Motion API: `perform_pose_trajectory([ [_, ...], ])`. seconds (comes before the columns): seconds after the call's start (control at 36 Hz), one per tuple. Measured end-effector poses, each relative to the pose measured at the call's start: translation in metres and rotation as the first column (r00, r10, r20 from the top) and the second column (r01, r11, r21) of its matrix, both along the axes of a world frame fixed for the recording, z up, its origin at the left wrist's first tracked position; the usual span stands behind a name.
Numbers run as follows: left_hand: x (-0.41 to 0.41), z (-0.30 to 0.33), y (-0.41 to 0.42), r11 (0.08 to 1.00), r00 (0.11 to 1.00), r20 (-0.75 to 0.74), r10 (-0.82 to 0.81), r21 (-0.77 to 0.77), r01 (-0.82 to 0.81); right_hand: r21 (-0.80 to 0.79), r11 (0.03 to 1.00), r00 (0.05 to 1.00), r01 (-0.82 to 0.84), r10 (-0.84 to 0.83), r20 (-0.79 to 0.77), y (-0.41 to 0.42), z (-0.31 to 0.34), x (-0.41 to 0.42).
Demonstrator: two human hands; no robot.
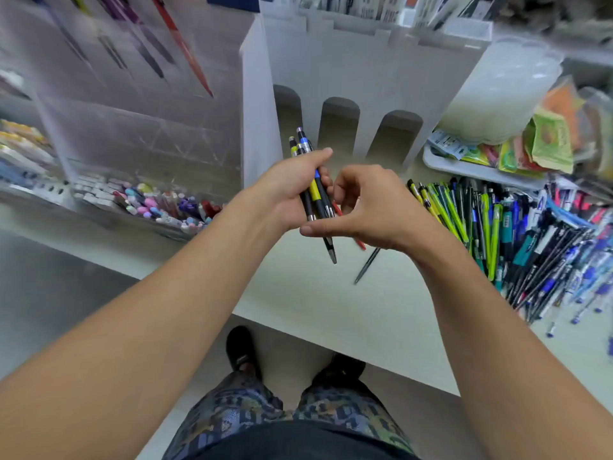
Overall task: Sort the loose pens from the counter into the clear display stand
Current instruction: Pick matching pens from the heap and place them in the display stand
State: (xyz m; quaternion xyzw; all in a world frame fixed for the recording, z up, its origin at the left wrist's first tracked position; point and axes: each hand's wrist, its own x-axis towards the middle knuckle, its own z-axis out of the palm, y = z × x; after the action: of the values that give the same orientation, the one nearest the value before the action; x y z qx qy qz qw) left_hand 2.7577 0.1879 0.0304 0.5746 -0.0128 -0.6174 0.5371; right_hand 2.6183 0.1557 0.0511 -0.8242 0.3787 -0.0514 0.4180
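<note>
My left hand (288,190) grips a small bundle of pens (313,190), black, yellow and blue, their caps pointing toward the clear display stand (371,71). My right hand (365,207) is curled right beside the bundle, its thumb stretched under the pen tips; whether it pinches one is hidden. A red pen (360,244) and a dark pen (366,265) show just below my right hand over the counter (315,293). The stand has three arched slots at its base. A big pile of loose pens (517,234) lies on the counter to the right.
A clear tiered rack (132,127) with coloured pens and erasers stands at the left. A white tray (441,164) with packets and a stack of clear lids (504,91) sit at the right rear. The counter's front edge runs diagonally; my feet are below.
</note>
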Motion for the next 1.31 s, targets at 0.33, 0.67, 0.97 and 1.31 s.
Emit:
perform_pose_trajectory([
  [0.33,0.064,0.038,0.065,0.945,0.996,0.081,-0.044,-0.319,0.068,0.46,0.878,0.94,0.131,-0.258,0.225,0.08,0.033,0.055],
  [0.67,0.192,0.034,0.108,0.957,0.939,0.209,0.273,-0.163,-0.241,-0.159,0.907,0.894,0.39,-0.331,0.301,0.149,0.013,0.212],
  [0.97,0.228,0.04,0.102,0.915,0.922,-0.126,0.366,-0.135,-0.381,-0.15,0.845,0.813,0.514,-0.424,0.399,0.15,0.013,0.25],
  [1.31,0.245,0.032,0.089,0.925,0.942,-0.136,0.307,-0.192,-0.329,0.308,0.814,0.671,0.493,-0.581,0.461,0.116,0.005,0.25],
])
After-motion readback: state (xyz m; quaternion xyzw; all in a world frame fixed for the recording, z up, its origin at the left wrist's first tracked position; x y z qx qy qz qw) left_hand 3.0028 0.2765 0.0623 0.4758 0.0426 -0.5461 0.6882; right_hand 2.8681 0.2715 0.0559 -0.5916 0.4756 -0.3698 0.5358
